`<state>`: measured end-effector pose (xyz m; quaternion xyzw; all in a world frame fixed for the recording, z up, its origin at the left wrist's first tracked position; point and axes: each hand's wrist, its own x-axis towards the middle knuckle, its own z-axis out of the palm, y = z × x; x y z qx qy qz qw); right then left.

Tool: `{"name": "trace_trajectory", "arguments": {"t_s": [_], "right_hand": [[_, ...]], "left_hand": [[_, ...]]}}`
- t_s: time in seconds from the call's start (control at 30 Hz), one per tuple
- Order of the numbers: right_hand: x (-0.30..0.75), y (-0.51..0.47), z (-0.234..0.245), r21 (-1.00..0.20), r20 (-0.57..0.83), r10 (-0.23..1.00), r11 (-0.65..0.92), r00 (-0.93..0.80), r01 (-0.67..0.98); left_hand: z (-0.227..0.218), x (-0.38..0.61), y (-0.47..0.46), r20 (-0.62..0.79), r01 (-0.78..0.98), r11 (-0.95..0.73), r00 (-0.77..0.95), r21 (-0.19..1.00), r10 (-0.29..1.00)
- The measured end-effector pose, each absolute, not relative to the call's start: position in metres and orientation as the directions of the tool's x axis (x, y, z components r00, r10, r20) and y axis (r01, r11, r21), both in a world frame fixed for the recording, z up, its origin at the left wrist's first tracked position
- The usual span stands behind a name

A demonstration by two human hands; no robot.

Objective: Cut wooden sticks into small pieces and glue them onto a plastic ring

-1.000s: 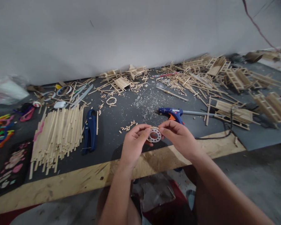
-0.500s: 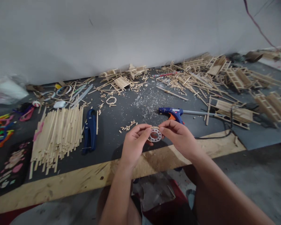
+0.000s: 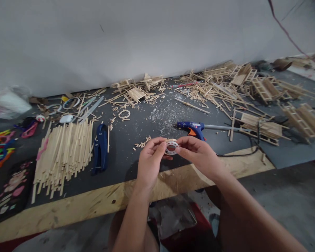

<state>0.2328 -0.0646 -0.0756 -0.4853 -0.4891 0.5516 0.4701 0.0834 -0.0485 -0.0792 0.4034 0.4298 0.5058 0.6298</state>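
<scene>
My left hand (image 3: 151, 159) and my right hand (image 3: 199, 154) both pinch a small white ring with holes (image 3: 171, 147), held between the fingertips just above the near edge of the black work mat (image 3: 126, 154). Short bits of wood seem to be stuck along the ring's top rim. A blue glue gun (image 3: 193, 127) with an orange trigger lies on the mat just beyond my right hand. A few short wood offcuts (image 3: 141, 142) lie left of the ring.
A pile of long wooden sticks (image 3: 64, 152) and a blue cutter (image 3: 101, 147) lie at the left. Stick ladders and frames (image 3: 267, 91) crowd the right and back. Coloured pieces (image 3: 0, 145) sit far left. The plywood edge (image 3: 94, 203) runs along the front.
My fingers have drawn closer around the ring and tilted it, so less of its face shows. The view shifted slightly.
</scene>
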Motion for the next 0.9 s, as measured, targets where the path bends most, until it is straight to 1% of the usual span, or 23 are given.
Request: {"name": "trace_trajectory", "arguments": {"t_s": [0.1,0.17,0.27,0.47,0.7,0.9], "right_hand": [[0.233,-0.064,-0.076,-0.997,-0.067,0.997,-0.066,-0.030,0.035],[0.233,-0.064,-0.077,-0.997,-0.059,0.998,-0.059,-0.013,0.054],[0.234,-0.063,-0.078,-0.997,-0.055,0.998,-0.054,-0.016,0.060],[0.234,-0.062,-0.076,-0.998,-0.059,0.998,-0.058,0.030,-0.017],[0.234,-0.061,-0.072,-0.995,-0.054,0.997,-0.058,0.054,0.075],[0.233,-0.061,-0.071,-0.995,-0.052,0.997,-0.057,0.064,0.087]], "left_hand": [[-0.080,0.086,-0.049,-0.135,-0.301,0.168,0.129,0.939,0.982],[-0.080,0.088,-0.050,-0.126,-0.313,0.161,0.131,0.936,0.983],[-0.080,0.089,-0.050,-0.119,-0.314,0.156,0.135,0.937,0.984],[-0.078,0.091,-0.051,-0.119,-0.282,0.147,0.117,0.948,0.986],[-0.077,0.094,-0.051,-0.121,-0.244,0.150,0.128,0.958,0.984],[-0.077,0.095,-0.051,-0.112,-0.238,0.140,0.127,0.961,0.986]]}}
